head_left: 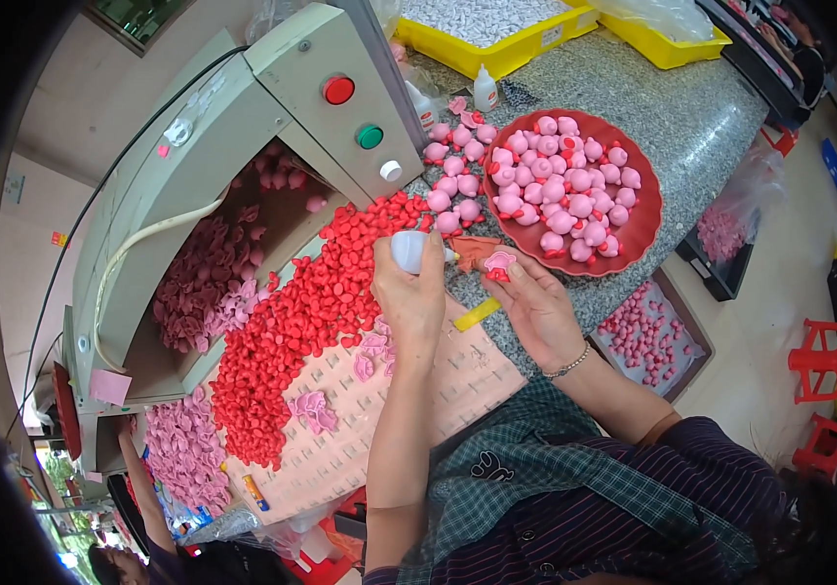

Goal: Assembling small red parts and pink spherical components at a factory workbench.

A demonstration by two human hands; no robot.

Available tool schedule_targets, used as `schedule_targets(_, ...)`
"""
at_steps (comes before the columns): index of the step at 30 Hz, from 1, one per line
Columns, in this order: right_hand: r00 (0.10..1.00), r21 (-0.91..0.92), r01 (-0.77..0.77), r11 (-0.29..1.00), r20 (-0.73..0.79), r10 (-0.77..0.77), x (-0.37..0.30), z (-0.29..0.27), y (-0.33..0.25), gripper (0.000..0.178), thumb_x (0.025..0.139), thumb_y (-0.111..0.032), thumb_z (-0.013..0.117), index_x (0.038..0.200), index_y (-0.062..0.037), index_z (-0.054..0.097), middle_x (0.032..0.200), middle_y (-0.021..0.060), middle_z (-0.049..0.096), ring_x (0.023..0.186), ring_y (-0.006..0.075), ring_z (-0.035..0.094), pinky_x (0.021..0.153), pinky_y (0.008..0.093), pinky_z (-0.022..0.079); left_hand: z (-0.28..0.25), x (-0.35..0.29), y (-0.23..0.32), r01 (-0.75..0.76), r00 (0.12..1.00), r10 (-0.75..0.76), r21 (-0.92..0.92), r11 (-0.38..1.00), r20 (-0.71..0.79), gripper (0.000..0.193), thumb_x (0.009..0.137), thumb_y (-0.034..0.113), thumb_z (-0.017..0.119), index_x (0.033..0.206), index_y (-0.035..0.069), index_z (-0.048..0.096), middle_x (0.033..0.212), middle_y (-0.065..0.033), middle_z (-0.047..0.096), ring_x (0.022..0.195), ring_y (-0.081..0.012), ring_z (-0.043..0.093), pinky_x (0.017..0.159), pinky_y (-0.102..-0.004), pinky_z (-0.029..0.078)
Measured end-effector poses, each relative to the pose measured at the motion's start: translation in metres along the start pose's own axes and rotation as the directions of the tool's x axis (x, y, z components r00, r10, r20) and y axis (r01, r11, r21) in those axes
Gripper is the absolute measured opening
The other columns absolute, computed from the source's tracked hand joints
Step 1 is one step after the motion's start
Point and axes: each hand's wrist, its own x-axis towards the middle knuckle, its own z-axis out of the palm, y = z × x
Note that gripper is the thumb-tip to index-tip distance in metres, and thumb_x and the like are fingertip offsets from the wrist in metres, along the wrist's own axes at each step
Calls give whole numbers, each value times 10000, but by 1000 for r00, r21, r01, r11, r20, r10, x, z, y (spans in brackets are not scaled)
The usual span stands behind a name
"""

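My left hand (410, 297) is wrapped round a white squeeze bottle (407, 252), its yellowish nozzle pointing right toward my other hand. Between thumb and fingers, my right hand (540, 307) pinches a small pink molded piece (499, 263) with a red part at its lower edge. The nozzle tip is close to that piece; whether they touch I cannot tell. A crumpled orange-brown scrap (475, 251) lies just behind. Heaped left of my hands are many small red parts (277, 375), with loose pink pieces (314, 411) on the pale pink board (340, 463).
A red scalloped bowl (633, 249) of round pink figures stands at the right, with more figures (452, 185) beside it. A grey machine (170, 146) with buttons rises at the left. Yellow trays (496, 58) sit at the back. Another person's arm (145, 478) reaches in lower left.
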Motion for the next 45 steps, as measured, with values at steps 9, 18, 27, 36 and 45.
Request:
schedule_targets(9,1000,-5,-23,1000,14,23,2,-4,-3,308,1005,-144,530,1281,-8,543,1239,131,626,1208,239,576,1086,400,416,-9,0,18,-25,999,28,74,997,-39,321,867,228,726,905,-21,528,718,-143,650,640,-194,634,616,-365,512)
schedule_targets(18,988,-23,103,994,120,-99,4,3,6,291,1000,-115,533,1266,1,547,1226,128,623,1195,226,583,1058,378,446,-8,1,12,-40,999,42,55,998,-34,280,876,193,714,893,-23,536,706,-118,639,640,-179,635,606,-346,517)
schedule_targets(27,998,-165,-12,986,64,23,10,5,7,289,980,-95,570,1253,0,552,1176,80,632,1110,147,602,1003,327,477,-22,9,12,99,993,-107,-125,987,-57,300,866,219,725,903,-25,555,738,-122,641,640,-185,648,563,-340,509)
schedule_targets(36,998,-187,1,982,60,11,10,8,8,285,983,-102,569,1251,-5,556,1164,68,636,1113,139,599,998,316,479,-18,12,14,-88,994,97,166,982,-48,258,877,150,707,898,-41,536,735,-122,639,658,-170,666,517,-318,533)
schedule_targets(45,998,-213,1,977,56,11,10,7,7,286,983,-112,572,1250,-8,559,1159,61,636,1107,136,597,997,310,477,-20,13,19,127,991,-135,-212,969,-23,264,868,184,724,878,-13,549,750,-116,655,616,-157,647,543,-322,516)
